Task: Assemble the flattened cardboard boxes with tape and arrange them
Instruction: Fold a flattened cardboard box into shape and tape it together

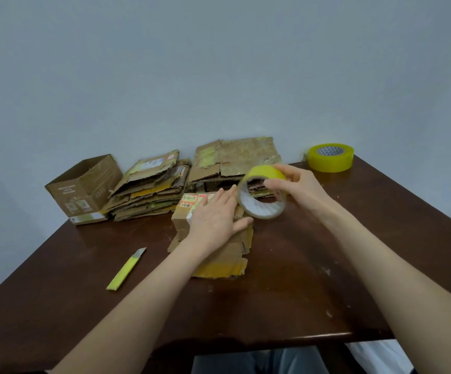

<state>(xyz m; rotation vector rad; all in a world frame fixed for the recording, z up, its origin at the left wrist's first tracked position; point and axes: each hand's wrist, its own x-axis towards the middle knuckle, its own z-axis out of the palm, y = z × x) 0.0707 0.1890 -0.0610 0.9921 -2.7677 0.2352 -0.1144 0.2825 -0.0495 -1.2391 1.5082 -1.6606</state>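
Cardboard box (232, 249) lies under the flat left hand (213, 220); right hand (300, 184) grips a tape roll (259, 209)

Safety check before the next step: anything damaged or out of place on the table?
Yes. The yellow utility knife lies loose on the dark wooden table with its blade out, beside the left forearm. The flattened brown cardboard stacks have torn, ragged edges.

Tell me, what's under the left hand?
A small cardboard box with a scribbled label lies under the left hand. The hand covers the middle of its top, so that part is hidden.
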